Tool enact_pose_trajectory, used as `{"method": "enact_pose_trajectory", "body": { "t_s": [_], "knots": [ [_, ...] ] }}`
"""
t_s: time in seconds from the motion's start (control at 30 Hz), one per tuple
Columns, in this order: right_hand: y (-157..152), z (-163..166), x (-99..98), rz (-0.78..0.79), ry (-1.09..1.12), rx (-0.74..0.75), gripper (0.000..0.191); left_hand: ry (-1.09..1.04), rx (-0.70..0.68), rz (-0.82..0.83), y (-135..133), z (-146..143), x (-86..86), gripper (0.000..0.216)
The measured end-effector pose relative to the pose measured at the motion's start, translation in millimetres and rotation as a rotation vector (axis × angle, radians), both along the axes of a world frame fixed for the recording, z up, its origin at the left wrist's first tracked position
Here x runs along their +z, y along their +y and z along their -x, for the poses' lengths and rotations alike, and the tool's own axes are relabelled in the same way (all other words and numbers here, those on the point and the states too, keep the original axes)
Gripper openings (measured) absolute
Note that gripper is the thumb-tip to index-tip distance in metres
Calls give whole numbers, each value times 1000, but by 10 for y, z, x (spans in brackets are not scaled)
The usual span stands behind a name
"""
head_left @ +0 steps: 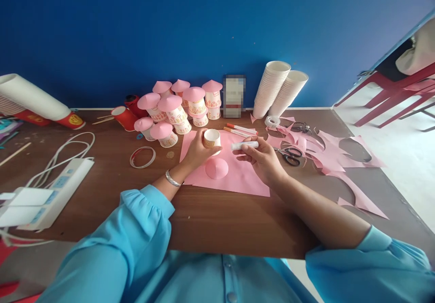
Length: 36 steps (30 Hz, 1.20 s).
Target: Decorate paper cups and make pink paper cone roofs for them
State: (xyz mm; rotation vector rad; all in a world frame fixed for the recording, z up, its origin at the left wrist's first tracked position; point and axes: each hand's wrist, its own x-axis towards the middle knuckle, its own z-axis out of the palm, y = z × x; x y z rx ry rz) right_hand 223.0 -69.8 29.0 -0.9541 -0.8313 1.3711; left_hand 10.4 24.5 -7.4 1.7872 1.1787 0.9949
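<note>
My left hand (197,151) is closed around a small white paper cup (212,137) with orange drawings, held just above a pink paper sheet (238,176). My right hand (261,158) grips a white glue stick (244,145), its tip pointing left toward the cup. A pink paper cone (216,168) lies on the sheet below the cup, between both hands. A silver bangle sits on my left wrist.
Several finished cups with pink cone roofs (176,106) stand behind. Two tall cup stacks (278,88) lean at the wall. Scissors (288,155), orange markers (241,129), tape rolls (142,157) and pink scraps (336,158) lie around. A power strip (50,194) is at left.
</note>
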Motion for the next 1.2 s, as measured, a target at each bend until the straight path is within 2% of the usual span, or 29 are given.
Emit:
{"method": "enact_pose_trajectory", "body": {
  "t_s": [0.1,0.2,0.27,0.33,0.43,0.47,0.6,0.73,0.87,1.0,1.07,1.13,1.2],
  "knots": [
    [-27,11,22,-1,48,45,43,101,-27,-1,-62,37,59,76],
    [-74,27,101,-24,91,100,40,153,33,-227,-195,126,223,97],
    [-126,49,175,-34,129,128,40,106,54,-435,-355,181,391,92],
    [-207,98,252,-40,159,156,39,42,12,-515,-572,193,563,74],
    [-387,231,338,-25,175,189,39,-95,-227,-373,-910,103,718,56],
    [-458,282,352,-6,180,200,39,-149,-263,-311,-1002,56,732,52],
    [-709,432,348,57,214,281,39,-328,-170,-114,-1227,-101,675,30],
    [-832,430,298,-14,147,236,36,-547,-121,58,-1357,-155,616,26],
    [-887,372,218,-237,-192,63,41,-663,-103,226,-1472,-211,613,30],
    [-947,335,159,-433,-599,-153,30,-706,-28,290,-1513,-272,645,38],
    [-956,323,164,-475,-711,-208,28,-714,-35,304,-1499,-267,667,39],
    [-933,314,189,-427,-630,-145,32,-695,-51,269,-1470,-229,689,36],
    [-887,310,216,-303,-397,28,37,-647,-61,214,-1436,-171,707,32]
  ]
}}
